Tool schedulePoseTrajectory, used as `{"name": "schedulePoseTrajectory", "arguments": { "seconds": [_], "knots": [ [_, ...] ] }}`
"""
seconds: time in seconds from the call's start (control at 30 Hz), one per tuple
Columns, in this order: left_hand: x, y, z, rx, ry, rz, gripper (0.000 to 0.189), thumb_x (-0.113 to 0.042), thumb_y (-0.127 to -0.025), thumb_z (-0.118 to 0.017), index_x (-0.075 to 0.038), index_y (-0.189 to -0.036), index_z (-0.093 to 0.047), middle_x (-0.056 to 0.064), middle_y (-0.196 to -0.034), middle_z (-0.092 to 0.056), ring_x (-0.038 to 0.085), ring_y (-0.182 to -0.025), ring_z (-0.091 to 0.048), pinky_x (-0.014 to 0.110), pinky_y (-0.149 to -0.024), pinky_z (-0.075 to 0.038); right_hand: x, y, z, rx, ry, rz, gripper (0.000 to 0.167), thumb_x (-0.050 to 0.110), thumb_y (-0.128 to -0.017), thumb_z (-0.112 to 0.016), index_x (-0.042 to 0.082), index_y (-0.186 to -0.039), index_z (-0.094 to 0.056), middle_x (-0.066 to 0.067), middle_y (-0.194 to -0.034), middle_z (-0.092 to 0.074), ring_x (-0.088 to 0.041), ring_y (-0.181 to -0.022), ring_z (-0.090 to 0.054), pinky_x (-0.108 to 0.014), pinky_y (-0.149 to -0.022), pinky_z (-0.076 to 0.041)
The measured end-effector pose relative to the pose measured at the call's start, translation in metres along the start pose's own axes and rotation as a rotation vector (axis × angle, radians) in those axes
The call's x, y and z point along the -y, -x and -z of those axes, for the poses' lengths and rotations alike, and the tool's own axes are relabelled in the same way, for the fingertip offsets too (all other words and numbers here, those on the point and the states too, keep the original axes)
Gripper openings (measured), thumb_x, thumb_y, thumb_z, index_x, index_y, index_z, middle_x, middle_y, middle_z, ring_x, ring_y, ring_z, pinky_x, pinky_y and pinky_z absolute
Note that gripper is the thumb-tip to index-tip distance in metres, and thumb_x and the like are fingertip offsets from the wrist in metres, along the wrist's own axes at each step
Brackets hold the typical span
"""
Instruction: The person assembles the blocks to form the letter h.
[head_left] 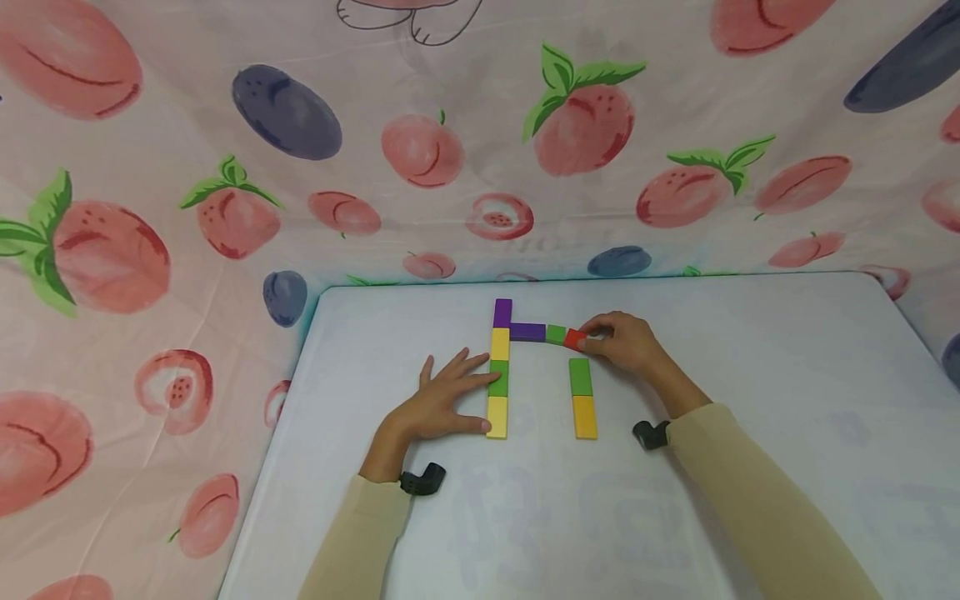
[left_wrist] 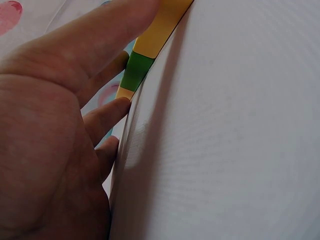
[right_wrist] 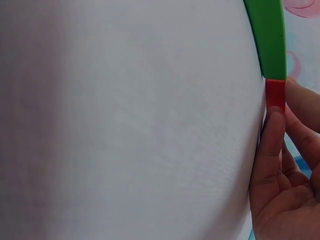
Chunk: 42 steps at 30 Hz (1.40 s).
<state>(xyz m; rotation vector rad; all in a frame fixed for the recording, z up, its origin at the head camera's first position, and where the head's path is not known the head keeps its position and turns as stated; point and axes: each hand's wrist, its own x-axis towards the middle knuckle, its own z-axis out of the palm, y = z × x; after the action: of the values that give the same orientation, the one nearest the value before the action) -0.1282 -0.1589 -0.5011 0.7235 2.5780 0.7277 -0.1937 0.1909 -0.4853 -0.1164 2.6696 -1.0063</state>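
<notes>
My right hand [head_left: 626, 343] pinches a small red block [head_left: 575, 339] between thumb and fingers; the red block [right_wrist: 275, 94] shows between the fingertips in the right wrist view. It sits at the right end of a row with a small green block [head_left: 555, 335] and a purple block [head_left: 528, 332]. That row meets a column of a purple block [head_left: 502, 313], a yellow block [head_left: 500, 343], a green block [head_left: 502, 387] and a lower yellow block [head_left: 497, 417]. With fingers spread, my left hand [head_left: 438, 402] touches the column's left side, thumb at the lower yellow block.
Below the red block, a separate green block [head_left: 581, 377] stands end to end with a yellow-orange block [head_left: 585, 417]. All lie on a white tabletop [head_left: 712, 517]. Fruit-patterned cloth [head_left: 465, 83] hangs behind the table and along its left side.
</notes>
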Motion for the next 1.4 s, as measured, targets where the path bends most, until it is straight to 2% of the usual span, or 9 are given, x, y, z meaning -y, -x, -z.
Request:
{"name": "schedulePoseTrajectory", "arguments": {
  "seconds": [0.43,1.4],
  "knots": [
    [-0.001,0.0004,0.0006,-0.007,0.008,-0.012,0.081,-0.059,-0.081,-0.078,-0.04,-0.153,-0.046,-0.011,-0.17,-0.025,0.022,-0.162,-0.002,0.068,-0.121,0.014,-0.0026,-0.0013,-0.0013,-0.009,0.006,0.02,0.032,0.03,-0.094,-0.072,0.01,-0.119,-0.073,-0.015,-0.122,-0.068,-0.031,-0.109,-0.056,-0.05,-0.099,-0.047],
    [-0.0015,0.0012,0.0024,0.0,0.014,-0.03,0.081,-0.06,-0.082,-0.077,-0.039,-0.154,-0.045,-0.01,-0.17,-0.023,0.021,-0.162,0.0,0.067,-0.121,0.015,-0.0001,-0.0016,-0.001,-0.015,0.008,0.025,0.031,0.029,-0.094,-0.072,0.009,-0.119,-0.074,-0.015,-0.12,-0.068,-0.031,-0.108,-0.056,-0.049,-0.098,-0.048]
  ]
}}
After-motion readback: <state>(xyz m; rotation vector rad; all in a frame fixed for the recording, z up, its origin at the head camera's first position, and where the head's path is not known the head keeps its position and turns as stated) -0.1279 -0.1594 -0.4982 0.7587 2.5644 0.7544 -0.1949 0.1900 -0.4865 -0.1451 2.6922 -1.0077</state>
